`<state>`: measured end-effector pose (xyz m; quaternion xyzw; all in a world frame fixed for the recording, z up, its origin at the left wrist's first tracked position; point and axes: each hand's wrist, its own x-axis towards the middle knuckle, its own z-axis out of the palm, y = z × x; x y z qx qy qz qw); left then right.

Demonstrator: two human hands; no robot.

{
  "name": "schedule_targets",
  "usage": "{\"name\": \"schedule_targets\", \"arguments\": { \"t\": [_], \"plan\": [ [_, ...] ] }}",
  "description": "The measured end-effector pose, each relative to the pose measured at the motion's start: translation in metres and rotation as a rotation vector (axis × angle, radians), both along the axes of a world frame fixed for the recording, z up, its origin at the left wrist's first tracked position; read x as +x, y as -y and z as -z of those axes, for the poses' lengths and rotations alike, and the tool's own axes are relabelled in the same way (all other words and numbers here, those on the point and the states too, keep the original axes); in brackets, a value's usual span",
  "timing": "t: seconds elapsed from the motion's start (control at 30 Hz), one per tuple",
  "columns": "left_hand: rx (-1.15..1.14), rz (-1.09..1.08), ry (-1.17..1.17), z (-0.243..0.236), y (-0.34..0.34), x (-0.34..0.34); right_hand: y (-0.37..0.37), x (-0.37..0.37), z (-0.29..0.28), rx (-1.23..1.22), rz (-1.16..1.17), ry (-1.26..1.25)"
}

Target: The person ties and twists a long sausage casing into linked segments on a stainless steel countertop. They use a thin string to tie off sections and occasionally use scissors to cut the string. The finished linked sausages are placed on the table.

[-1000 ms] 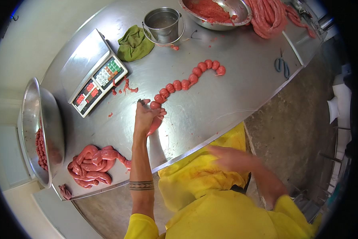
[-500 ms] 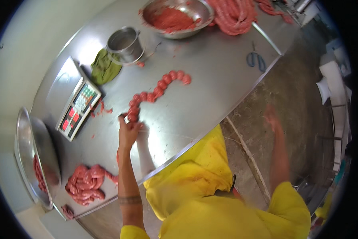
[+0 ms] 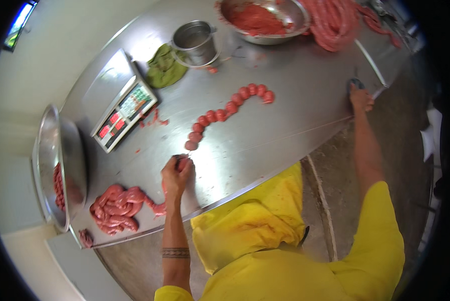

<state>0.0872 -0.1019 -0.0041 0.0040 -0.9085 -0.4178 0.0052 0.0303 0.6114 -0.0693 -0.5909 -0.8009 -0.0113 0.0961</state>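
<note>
My left hand (image 3: 177, 175) is closed around a raw sausage, right by the lower end of a chain of round tied links (image 3: 221, 115) that curves across the steel table. A thin pale string (image 3: 295, 132) stretches from near the links toward the right edge. There my right hand (image 3: 362, 98) has its fingers closed at the handles of blue scissors (image 3: 356, 83), which lie partly hidden beneath them. Untied sausage (image 3: 116, 208) sits coiled at the lower left, with its end reaching toward my left forearm.
A digital scale (image 3: 124, 113), a green cloth (image 3: 166, 66) and a metal pail (image 3: 195, 44) stand along the far left. Farther back is a steel bowl (image 3: 265, 38) of ground meat beside more filled casing (image 3: 330, 22). A large basin (image 3: 74, 165) stands at the left edge.
My right hand has come from beyond the table's edge onto the scissors. My left hand has shifted slightly nearer me, leaving the last links exposed. The view has swung left.
</note>
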Motion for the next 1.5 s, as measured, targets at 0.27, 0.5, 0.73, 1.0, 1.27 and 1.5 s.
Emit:
{"name": "schedule_targets", "arguments": {
  "t": [0.27, 0.5, 0.73, 1.0, 1.27, 1.5],
  "plan": [
    [0.026, -0.004, 0.203, -0.002, 0.011, -0.002, 0.049, 0.061, -0.015, -0.146, -0.495, -0.054],
    [0.206, 0.023, 0.214, 0.012, 0.027, -0.002, 0.377, 0.162, -0.054, -2.352, -0.605, -0.455],
    [0.130, 0.002, 0.056, 0.001, 0.023, 0.016, 0.487, 0.124, -0.082, -2.469, -0.476, 0.018],
    [-0.002, 0.040, 0.067, -0.003, 0.027, 0.018, 0.406, 0.125, -0.040, -2.210, -0.641, -0.704],
    [-0.188, 0.203, -0.210, 0.003, -0.080, -0.061, 0.010, 0.100, -0.014, -0.327, -0.716, -0.095],
    [0.548, 0.199, 0.285, -0.054, -0.076, -0.084, 0.045, 0.001, 0.002, -0.089, -1.037, -0.121]
  ]
}}
